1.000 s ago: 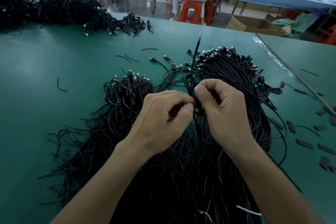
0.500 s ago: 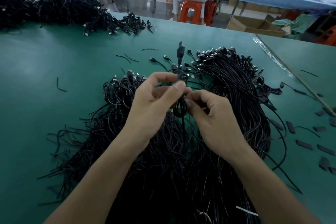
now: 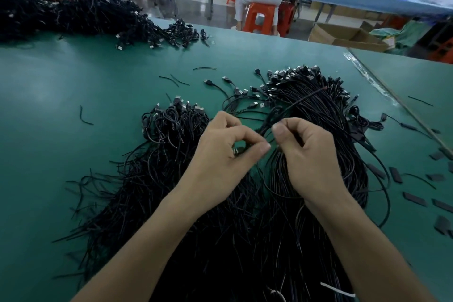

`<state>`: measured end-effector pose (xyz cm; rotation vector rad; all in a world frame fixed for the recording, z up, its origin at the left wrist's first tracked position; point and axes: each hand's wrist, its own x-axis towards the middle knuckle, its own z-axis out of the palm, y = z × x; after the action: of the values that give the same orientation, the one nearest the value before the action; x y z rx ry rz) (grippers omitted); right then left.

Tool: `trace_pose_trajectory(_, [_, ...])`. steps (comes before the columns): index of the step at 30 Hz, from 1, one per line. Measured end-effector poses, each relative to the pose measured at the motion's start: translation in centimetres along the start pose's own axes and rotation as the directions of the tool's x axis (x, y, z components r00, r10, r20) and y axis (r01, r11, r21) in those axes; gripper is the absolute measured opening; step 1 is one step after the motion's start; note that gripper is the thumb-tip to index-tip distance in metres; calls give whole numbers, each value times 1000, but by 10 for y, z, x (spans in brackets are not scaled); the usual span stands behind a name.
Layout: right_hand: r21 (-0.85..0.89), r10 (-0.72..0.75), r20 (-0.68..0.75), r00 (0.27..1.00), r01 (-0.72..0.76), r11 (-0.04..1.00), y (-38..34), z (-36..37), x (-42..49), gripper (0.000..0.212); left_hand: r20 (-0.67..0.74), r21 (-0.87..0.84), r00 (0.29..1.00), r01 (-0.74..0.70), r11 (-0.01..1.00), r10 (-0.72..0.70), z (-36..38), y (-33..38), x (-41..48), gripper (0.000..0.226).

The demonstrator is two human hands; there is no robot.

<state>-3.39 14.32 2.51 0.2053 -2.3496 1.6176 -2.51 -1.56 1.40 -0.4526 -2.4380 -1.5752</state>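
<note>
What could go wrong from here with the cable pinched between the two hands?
1. The left hand and right hand pinch the black cable with fingertips only, so it might slip free.
2. It sits directly over the loose cable pile, so neighbouring strands could get caught in.
3. The thin strand running up and to the right from the pinch crosses near the USB plugs and may snag there.

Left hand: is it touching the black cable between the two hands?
Touching. The head view shows the left hand pinching the black cable between thumb and forefinger, with no gap.
</note>
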Motion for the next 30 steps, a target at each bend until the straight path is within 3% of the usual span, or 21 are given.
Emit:
trace_pose_trajectory(3, [75, -57, -7, 998, 57, 996, -7, 3, -1, 21, 18, 71, 1000, -12, 997, 11, 4, -2, 0, 23])
trace_pose_trajectory(5, [93, -117, 34, 993, 114, 989, -11, 5, -4, 19, 47, -80, 995, 96, 992, -92, 3, -1, 1, 24])
trace_pose_trajectory(7, [108, -143, 99, 985, 132, 985, -13, 5, -6, 16, 85, -322, 972, 234, 917, -218, -3, 3, 2, 36])
trace_pose_trajectory(10, [82, -146, 199, 969, 132, 988, -15, 7, -10, 14, 142, -455, 964, 265, 850, -224, -11, 3, 4, 52])
trace_pose_trajectory(15, [44, -105, 346, 932, 96, 994, -11, 12, -15, 19, 197, -336, 971, 196, 921, -134, -19, -2, 6, 35])
trace_pose_trajectory(19, [-5, -43, 322, 946, 47, 999, -1, 7, -13, 17, 255, -157, 962, 137, 978, -94, -21, -10, 9, 31])
trace_pose_trajectory(21, [29, 2, 295, 955, -11, 1000, 3, 6, -12, 16, 267, -168, 963, 93, 981, -46, -21, -10, 8, 30])
trace_pose_trajectory(25, [161, 75, 282, 956, -125, 979, 4, 6, -11, 18, 154, -156, 988, -1, 988, 25, -16, -10, 6, 22])
trace_pose_trajectory(30, [200, 194, 253, 948, -248, 948, 7, 7, -12, 24, 43, 88, 970, -242, 966, 239, -14, -11, 7, 20])
